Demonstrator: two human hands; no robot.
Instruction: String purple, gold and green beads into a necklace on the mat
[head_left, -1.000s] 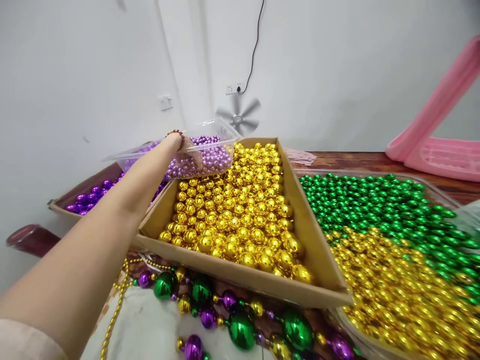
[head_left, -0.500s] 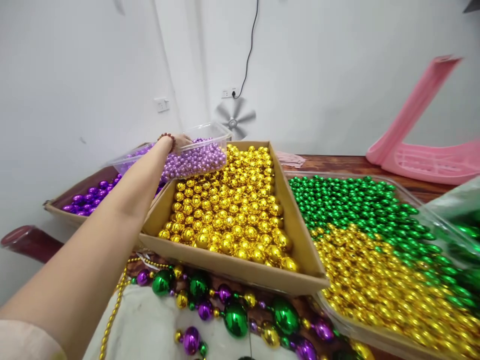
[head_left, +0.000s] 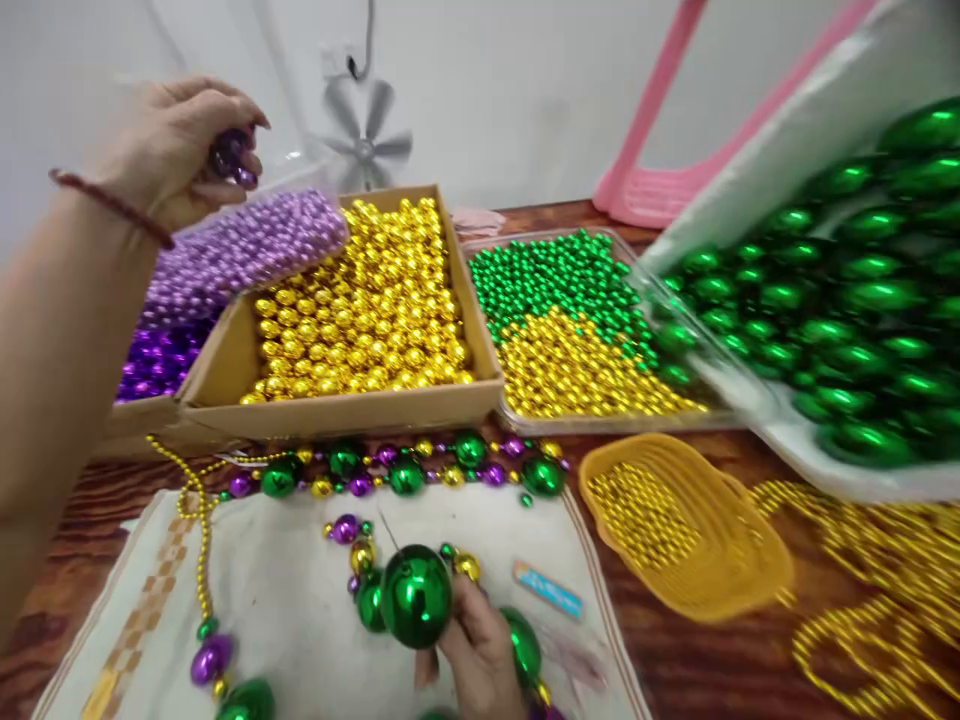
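Note:
My left hand (head_left: 176, 135) is raised at the upper left, its fingers curled around a few shiny purple beads (head_left: 232, 157). Below it, small light purple beads (head_left: 247, 245) fill a clear tub. My right hand (head_left: 480, 645), low in the middle, grips a large green bead (head_left: 417, 597) between thumb and fingers. A thin needle or wire (head_left: 389, 530) sticks up behind that bead. Strung green, gold and purple beads (head_left: 363, 556) hang around it over a cream cloth (head_left: 285, 590).
A cardboard box (head_left: 360, 402) of gold beads stands behind the cloth. Right of it are a clear tray (head_left: 600, 418) of green and gold beads, a yellow basket (head_left: 739, 600), gold bead strands (head_left: 862, 540) and a white foam box (head_left: 840, 485) of large green beads. A fan (head_left: 365, 148) is at the back.
My left hand has lifted out of the light purple tub and now holds purple beads. The view has tilted downward and moved right, bringing my right hand and its green bead into sight.

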